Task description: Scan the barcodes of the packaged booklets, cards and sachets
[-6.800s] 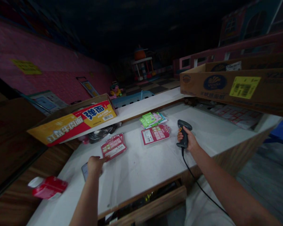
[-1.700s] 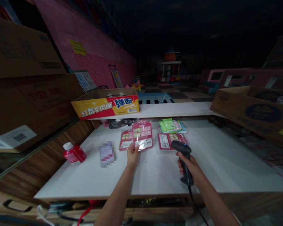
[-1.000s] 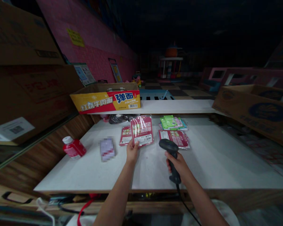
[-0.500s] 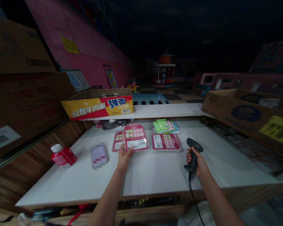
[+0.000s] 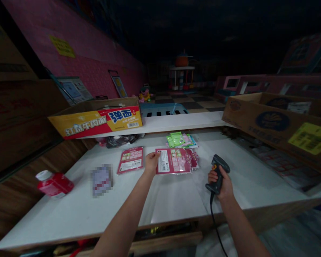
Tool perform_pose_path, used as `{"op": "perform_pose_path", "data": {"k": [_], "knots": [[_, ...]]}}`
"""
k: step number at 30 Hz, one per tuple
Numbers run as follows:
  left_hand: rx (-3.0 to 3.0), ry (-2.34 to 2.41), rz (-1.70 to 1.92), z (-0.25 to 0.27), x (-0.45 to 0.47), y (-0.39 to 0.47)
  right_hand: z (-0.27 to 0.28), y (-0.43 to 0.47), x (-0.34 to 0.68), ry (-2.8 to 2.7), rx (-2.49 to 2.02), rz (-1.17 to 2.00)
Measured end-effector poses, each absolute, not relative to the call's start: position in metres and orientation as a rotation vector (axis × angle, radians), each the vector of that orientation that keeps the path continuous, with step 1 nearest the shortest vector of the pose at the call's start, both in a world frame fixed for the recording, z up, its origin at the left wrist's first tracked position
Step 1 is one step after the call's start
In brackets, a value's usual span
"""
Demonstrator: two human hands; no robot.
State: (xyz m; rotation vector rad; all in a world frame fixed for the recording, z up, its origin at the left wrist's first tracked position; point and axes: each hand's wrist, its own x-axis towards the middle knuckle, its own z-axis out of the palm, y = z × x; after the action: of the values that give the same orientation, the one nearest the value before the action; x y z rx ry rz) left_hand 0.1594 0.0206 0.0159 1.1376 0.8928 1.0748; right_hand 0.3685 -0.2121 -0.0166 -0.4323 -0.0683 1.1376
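My left hand (image 5: 151, 162) pinches the left edge of a pink flat packet (image 5: 178, 161) in clear film, with a white label and small pictures. It lies sideways, partly over other pink packets (image 5: 194, 159) on the right. Further left rests another pink packet (image 5: 131, 159), apart from my hand. My right hand (image 5: 222, 181) is wrapped round the handle of a black barcode scanner (image 5: 216, 175), whose cord (image 5: 215, 223) hangs over the table's front edge. Behind the pink packets sits a pile of green and other coloured packets (image 5: 178, 140).
A red bottle with a white cap (image 5: 55, 184) and a blurred-out item (image 5: 101, 180) stand on the white table (image 5: 77, 214) at left. On the raised shelf (image 5: 182, 121) are a yellow-red carton (image 5: 101, 117) and a brown carton (image 5: 278, 117). Stacked boxes (image 5: 18, 107) are at far left.
My left hand has carried a pink packet from the left group to the right, turning it sideways onto the right-hand packets. My right hand still holds the scanner. The view has shifted slightly.
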Motion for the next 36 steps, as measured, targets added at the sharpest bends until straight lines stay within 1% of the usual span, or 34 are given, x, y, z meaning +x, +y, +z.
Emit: {"op": "perform_pose_path", "data": {"k": [4, 6, 8, 11, 14, 16, 24, 29, 32, 36], "knots": [[1.262, 1.147, 1.020, 0.001, 0.181, 0.027, -0.015, -0.212, 0.369, -0.079, -0.464, 1.139], [1.458, 1.316, 1.035, -0.001, 0.180, 0.025, -0.014, -0.212, 0.369, -0.074, -0.468, 1.134], [1.765, 1.379, 1.071, -0.001, 0.173, 0.016, -0.014, -0.212, 0.368, -0.081, -0.470, 1.131], [2.276, 1.138, 1.069, -0.001, 0.157, -0.005, -0.014, -0.211, 0.368, -0.080, -0.464, 1.136], [2.549, 0.849, 0.935, -0.005, 0.150, -0.027, -0.014, -0.211, 0.369, -0.070, -0.463, 1.140], [2.595, 0.810, 0.879, -0.009, 0.151, -0.036, -0.014, -0.211, 0.369, -0.072, -0.472, 1.135], [2.594, 0.963, 0.902, -0.014, 0.175, -0.037, -0.013, -0.211, 0.369, -0.052, -0.473, 1.137], [2.610, 0.920, 0.959, -0.011, 0.162, -0.035, -0.013, -0.212, 0.368, -0.067, -0.492, 1.139], [2.608, 1.108, 0.993, -0.002, 0.135, -0.019, -0.014, -0.214, 0.367, -0.023, -0.462, 1.146], [2.545, 1.569, 0.941, 0.010, 0.088, 0.012, -0.017, -0.216, 0.367, 0.032, -0.415, 1.161]]}}
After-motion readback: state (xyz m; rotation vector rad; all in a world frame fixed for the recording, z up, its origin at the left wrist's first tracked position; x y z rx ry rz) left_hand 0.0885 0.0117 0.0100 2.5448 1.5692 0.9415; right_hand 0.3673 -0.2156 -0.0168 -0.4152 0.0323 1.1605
